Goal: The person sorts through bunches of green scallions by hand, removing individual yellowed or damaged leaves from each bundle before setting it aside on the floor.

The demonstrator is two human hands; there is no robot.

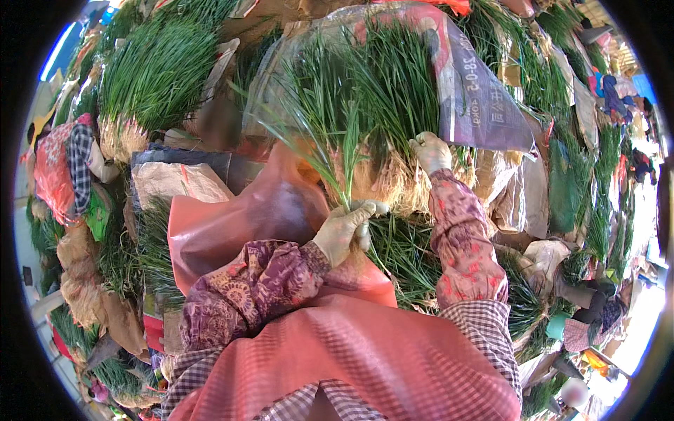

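My left hand (pixel 345 231), in a pale glove, grips a few grass-like green seedlings (pixel 348 152) near their base, above my lap. Their leaves fan upward and their roots hang below the fist. Also gloved, my right hand (pixel 433 152) has its fingers bent against the lower right stems of a large heap of similar plants (pixel 400 79). Whether it grips any stems is hidden. Pale, tangled roots (pixel 395 179) face me along the heap's near side. A printed woven plastic sack (pixel 479 94) lies beneath and around the heap.
A salmon-red waterproof apron (pixel 342 358) covers my lap. Loose green leaves (pixel 405 258) lie between my arms. Another large plant bundle (pixel 158 73) is at upper left, above a folded tan sack (pixel 179 181). More bundles, sacks and people at work surround me.
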